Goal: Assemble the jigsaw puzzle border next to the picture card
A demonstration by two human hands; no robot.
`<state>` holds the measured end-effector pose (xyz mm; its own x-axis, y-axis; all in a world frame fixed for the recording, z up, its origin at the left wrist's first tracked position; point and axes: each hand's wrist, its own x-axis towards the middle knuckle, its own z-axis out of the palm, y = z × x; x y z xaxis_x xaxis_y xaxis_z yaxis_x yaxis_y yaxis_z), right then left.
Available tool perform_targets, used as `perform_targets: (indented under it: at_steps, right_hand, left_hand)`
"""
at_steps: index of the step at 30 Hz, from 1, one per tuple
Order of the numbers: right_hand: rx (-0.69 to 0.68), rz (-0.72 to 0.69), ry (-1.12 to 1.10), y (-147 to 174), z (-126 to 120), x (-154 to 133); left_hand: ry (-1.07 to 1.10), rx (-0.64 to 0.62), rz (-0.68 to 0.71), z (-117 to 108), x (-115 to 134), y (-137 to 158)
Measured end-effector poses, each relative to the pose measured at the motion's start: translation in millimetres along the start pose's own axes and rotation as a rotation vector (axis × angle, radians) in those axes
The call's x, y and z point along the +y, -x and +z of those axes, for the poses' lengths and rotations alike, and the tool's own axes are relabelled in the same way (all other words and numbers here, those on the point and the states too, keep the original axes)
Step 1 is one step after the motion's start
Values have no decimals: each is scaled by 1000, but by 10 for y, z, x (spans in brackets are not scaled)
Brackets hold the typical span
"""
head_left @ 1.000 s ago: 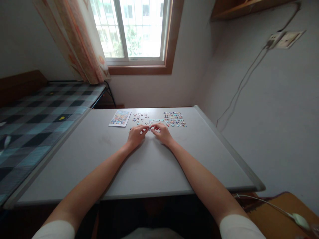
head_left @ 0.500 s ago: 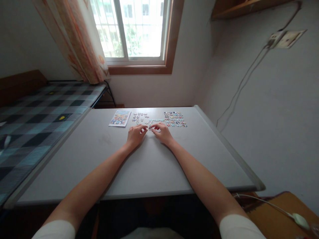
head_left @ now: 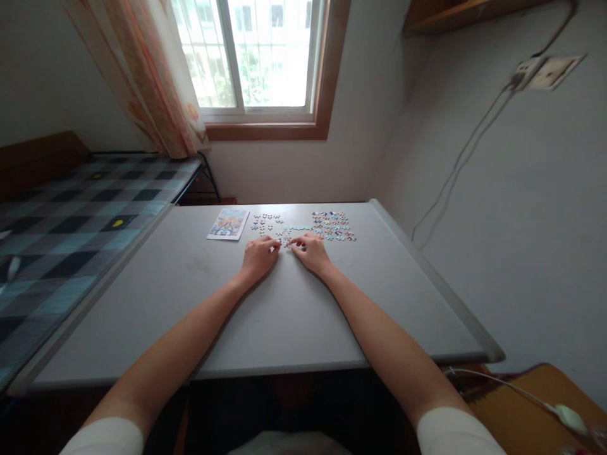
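Note:
My left hand rests on the table, thumb and fingertips pinched together just left of some small jigsaw pieces. Whatever may be in that pinch is too small to make out. Across from it, my right hand has its thumb and index finger closed at the right edge of these pieces, apparently on one jigsaw piece. Just behind the hands runs a joined pale-blue strip of puzzle, partly hidden by the right hand.
Loose jigsaw pieces lie in a group at left and a denser, colourful group at right. A printed picture sheet lies on the white table. Left stands a checked bed; at right, a wall with a hanging cable.
My fingertips have drawn slightly apart, the right hand shifting a little to the right. More of the small pieces between them now shows.

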<state>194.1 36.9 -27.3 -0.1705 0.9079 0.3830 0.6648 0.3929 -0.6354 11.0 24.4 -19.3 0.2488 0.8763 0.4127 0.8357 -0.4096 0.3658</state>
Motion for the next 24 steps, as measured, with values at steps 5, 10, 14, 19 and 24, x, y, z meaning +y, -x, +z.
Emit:
perform_targets:
  at_steps: [5, 10, 14, 19, 24]
  right_hand:
    - [-39, -28, 18, 5, 11, 5]
    - [-30, -30, -7, 4, 12, 0]
    - [-35, -35, -6, 3, 13, 4]
    - [-42, -38, 1, 3, 8, 3]
    - [-41, -49, -20, 4, 13, 6]
  left_hand:
    - [-34, -42, 45, -1, 16, 6]
    - [-31, -50, 40, 4, 14, 7]
    - [-43, -47, 47, 19, 1, 7]
    - [-32, -43, 50, 18, 7, 6]
    - [-26, -44, 31, 7, 28, 9]
